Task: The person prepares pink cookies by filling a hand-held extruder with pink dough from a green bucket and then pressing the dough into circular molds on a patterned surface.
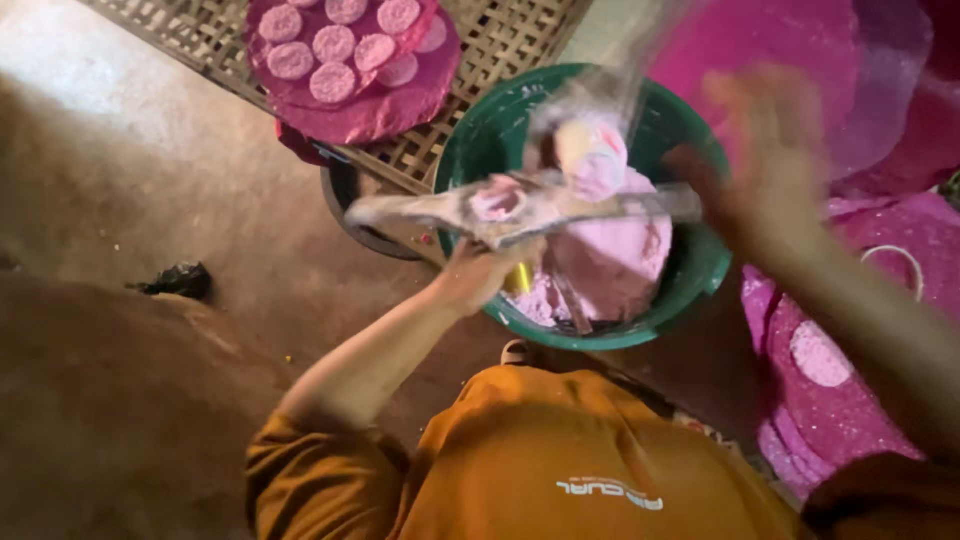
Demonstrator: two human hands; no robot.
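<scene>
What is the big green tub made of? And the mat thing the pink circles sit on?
The green tub looks like plastic: smooth, evenly coloured, with a thin rolled rim. The mat seems woven from flat bamboo or cane strips; you can see the pale criss-cross lattice. The left hand holds a pink-smeared paddle, probably wood.

A flat stick (520, 205) bars the green tub (480, 130); left floor (150, 180) open.

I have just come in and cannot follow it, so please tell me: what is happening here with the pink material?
A person in an orange shirt works over a green tub of pink dough. The left hand holds a flat paddle-like tool across the tub. The right hand is raised and blurred. Pink discs lie on a pink cloth on a woven mat.
</scene>
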